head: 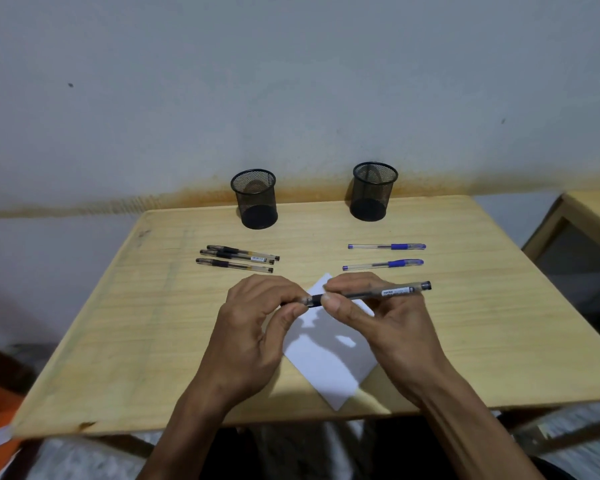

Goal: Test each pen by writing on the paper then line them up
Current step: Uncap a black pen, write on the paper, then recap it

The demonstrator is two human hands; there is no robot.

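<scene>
Toward the left of the wooden table (125,341), three black pens (238,259) lay close together, side by side, running roughly left to right. Behind them, near the wall, stood a black mesh cup (255,199).

Nearer the person, the left hand (253,327) had its fingers curled, thumb and forefinger pinching the capped end of a black pen (388,292) held above the table. That pen lay nearly level between both hands, its far end sticking out to the right past the knuckles. Whether the cap was seated fully on the barrel or partly off could not be told, since fingers covered the joint.

Under the hands, a white sheet of paper (329,368) lay on the table, turned so that one corner pointed toward the person. Any marks on it were hidden or too faint to make out.

The right hand (378,323) gripped the pen's barrel just beside the left fingertips, thumb beneath and fingers folded over the top.

Further right, two blue pens (387,254) lay parallel, one behind the other and a little apart. A second mesh cup (373,192) stood behind them by the wall.
</scene>
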